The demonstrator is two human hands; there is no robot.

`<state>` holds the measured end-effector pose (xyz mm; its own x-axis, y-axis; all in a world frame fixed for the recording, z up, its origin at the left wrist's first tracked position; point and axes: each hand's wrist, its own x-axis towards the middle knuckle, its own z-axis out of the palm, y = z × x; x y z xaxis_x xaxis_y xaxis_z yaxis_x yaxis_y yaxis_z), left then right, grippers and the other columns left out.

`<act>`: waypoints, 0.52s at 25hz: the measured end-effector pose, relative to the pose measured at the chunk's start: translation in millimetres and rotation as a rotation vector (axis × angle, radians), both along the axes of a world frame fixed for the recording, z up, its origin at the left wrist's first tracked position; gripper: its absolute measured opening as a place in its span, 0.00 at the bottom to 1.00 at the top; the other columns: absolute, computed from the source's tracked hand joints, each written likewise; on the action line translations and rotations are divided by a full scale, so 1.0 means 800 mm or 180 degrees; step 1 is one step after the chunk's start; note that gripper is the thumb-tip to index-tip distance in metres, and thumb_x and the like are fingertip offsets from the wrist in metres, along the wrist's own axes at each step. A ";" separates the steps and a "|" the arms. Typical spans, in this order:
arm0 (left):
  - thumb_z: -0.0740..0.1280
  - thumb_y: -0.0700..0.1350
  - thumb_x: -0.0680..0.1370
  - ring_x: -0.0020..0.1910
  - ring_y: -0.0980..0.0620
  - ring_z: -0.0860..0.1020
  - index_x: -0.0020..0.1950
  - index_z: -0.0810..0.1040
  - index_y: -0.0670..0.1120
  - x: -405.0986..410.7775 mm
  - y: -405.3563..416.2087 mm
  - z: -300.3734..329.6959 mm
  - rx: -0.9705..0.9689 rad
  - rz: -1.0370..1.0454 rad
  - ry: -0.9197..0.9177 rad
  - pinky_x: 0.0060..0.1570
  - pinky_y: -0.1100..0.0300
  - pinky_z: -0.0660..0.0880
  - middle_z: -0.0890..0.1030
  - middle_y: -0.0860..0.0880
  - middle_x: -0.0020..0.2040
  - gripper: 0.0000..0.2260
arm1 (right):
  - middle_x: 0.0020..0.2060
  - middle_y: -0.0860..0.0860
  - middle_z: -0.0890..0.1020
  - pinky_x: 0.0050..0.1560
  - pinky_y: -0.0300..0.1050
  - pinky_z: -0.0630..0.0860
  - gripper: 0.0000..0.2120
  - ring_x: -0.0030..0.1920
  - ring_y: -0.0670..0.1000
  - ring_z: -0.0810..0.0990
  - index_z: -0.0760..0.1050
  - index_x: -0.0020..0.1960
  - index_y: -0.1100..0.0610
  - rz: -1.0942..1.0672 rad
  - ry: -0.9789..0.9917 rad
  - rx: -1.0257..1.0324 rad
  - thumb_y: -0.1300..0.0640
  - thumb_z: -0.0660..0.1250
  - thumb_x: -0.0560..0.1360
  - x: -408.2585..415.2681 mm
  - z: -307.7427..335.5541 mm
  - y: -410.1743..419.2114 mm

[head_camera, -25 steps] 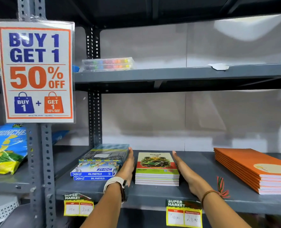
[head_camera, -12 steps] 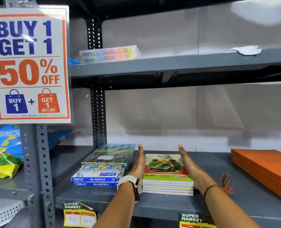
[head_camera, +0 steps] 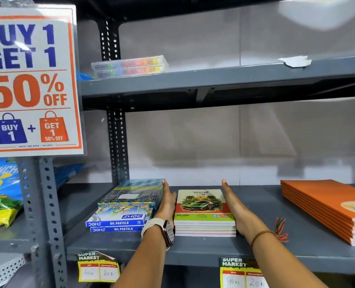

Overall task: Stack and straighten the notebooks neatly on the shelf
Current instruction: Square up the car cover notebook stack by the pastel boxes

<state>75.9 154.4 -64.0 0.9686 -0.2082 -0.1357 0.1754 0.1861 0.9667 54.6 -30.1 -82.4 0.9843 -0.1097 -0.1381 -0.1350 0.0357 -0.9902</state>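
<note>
A small stack of notebooks [head_camera: 203, 206] with a green car on the top cover lies on the grey lower shelf [head_camera: 214, 252]. My left hand [head_camera: 167, 202], with a watch on its wrist, lies flat against the stack's left side. My right hand [head_camera: 237, 210] lies flat against its right side, fingers straight and pointing toward the back wall. The stack's edges look even. A second stack of larger orange notebooks [head_camera: 322, 202] lies at an angle on the same shelf to the right, apart from both hands.
Boxes of oil pastels [head_camera: 120, 219] are piled just left of my left hand, next to a perforated upright post [head_camera: 118, 142]. A sale sign [head_camera: 31, 80] hangs at the left. Clear crayon cases [head_camera: 128, 66] sit on the upper shelf. A snack bag [head_camera: 0, 194] lies far left.
The view has moved closer, so everything sits further right in the frame. Both hands stay flat on either side of the car-cover stack, which has not visibly shifted on the shelf.
</note>
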 end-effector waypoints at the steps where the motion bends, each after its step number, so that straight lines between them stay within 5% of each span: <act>1: 0.39 0.71 0.73 0.67 0.41 0.72 0.77 0.55 0.42 -0.005 0.002 -0.001 -0.0115 -0.0024 0.0029 0.57 0.54 0.73 0.69 0.40 0.72 0.43 | 0.76 0.56 0.63 0.75 0.63 0.58 0.47 0.75 0.60 0.63 0.54 0.78 0.46 -0.0035 0.0029 0.0045 0.21 0.51 0.66 -0.006 -0.001 0.001; 5: 0.40 0.68 0.76 0.71 0.43 0.68 0.76 0.60 0.45 -0.035 -0.003 -0.001 0.0164 -0.0135 -0.0162 0.65 0.51 0.66 0.67 0.42 0.73 0.38 | 0.60 0.58 0.82 0.70 0.58 0.69 0.44 0.62 0.59 0.80 0.74 0.68 0.53 0.0016 0.0014 0.0267 0.23 0.50 0.67 -0.030 -0.004 0.000; 8: 0.41 0.65 0.77 0.76 0.46 0.59 0.77 0.57 0.47 -0.055 -0.011 0.000 0.0404 -0.0040 -0.0411 0.73 0.49 0.54 0.61 0.46 0.77 0.34 | 0.73 0.56 0.69 0.75 0.59 0.58 0.47 0.73 0.59 0.66 0.65 0.74 0.51 -0.0155 0.0161 -0.0038 0.22 0.49 0.67 -0.044 -0.003 0.007; 13: 0.40 0.66 0.77 0.75 0.43 0.60 0.77 0.57 0.45 -0.044 -0.004 -0.004 0.0705 -0.0074 -0.0343 0.73 0.46 0.54 0.61 0.43 0.77 0.35 | 0.78 0.53 0.56 0.76 0.55 0.49 0.44 0.78 0.57 0.53 0.57 0.77 0.50 -0.0140 0.0247 -0.0228 0.24 0.47 0.70 -0.069 0.012 0.016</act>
<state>40.6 151.4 -66.8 0.9753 -0.2072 -0.0767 0.0709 -0.0352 0.9969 -0.6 -17.2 -72.7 0.9650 -0.1649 -0.2041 -0.2113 -0.0272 -0.9770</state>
